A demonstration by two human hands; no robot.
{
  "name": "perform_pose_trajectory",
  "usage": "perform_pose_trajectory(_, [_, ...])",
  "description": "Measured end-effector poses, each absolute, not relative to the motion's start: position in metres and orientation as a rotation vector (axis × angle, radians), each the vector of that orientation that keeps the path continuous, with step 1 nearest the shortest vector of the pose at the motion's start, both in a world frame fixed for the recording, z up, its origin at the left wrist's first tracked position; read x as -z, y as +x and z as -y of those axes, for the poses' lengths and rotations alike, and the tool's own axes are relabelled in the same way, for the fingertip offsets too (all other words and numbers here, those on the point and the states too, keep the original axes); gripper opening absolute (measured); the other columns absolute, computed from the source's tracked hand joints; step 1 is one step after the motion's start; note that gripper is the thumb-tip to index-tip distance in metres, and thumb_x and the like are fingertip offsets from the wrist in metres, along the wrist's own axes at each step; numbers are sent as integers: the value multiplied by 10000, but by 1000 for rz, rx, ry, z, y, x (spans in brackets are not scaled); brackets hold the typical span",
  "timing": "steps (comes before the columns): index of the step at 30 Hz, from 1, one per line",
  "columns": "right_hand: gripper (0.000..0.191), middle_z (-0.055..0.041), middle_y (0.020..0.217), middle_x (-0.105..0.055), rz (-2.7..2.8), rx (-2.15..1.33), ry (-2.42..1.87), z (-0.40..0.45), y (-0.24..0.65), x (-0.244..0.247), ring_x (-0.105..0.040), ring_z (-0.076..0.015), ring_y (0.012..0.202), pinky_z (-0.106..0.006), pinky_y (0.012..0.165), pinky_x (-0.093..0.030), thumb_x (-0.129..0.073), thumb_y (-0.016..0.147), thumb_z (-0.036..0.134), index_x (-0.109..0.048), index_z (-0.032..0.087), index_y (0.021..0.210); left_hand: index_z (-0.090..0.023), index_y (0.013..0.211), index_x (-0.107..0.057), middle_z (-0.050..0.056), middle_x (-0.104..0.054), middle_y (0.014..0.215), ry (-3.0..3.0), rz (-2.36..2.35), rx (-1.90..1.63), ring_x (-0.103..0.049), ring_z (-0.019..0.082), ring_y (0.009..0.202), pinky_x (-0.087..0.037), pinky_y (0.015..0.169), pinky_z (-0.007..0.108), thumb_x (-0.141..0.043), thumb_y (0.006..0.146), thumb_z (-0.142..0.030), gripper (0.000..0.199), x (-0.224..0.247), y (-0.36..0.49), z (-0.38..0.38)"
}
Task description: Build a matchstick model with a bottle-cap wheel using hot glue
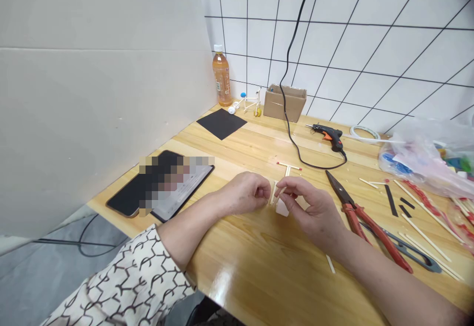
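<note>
Matchsticks (274,192) are up between my hands, right hand (314,212) with fingers (287,185) pinched narrow on them, left hand (246,192) curled against them, over the wooden surface (259,271). White block (282,208) just below, red-handled pliers (355,212) beside my right hand, glue gun (328,136) further back.

Phone (126,197) screen pixelated; sm. white block (282,209) partly hidden by right hand (314,212), shape unclear.

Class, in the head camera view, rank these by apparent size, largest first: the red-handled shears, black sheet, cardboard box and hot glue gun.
1. Red-handled shears, though nearest the camera, which may inflate them.
2. Black sheet and cardboard box: too alike to rank.
3. Hot glue gun.
</note>
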State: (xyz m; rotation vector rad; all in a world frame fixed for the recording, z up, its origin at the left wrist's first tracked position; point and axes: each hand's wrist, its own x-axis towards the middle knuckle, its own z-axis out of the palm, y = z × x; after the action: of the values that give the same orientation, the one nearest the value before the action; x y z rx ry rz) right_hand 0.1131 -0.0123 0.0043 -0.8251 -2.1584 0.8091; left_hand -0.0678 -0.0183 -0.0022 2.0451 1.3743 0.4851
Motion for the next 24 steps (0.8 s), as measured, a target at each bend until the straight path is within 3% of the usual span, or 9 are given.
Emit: perform_pose_trajectory(24, [228,-17,822,-642,2193,-765,-791,15,115,0,-572,-143,729,-273,670,-451,-456,794,72,-555,216,941,-144,671,-608,-42,-511,579,2019,-1369,-498,-452,80,546,-314,502,177,-509,635,-90,119,4,-68,18])
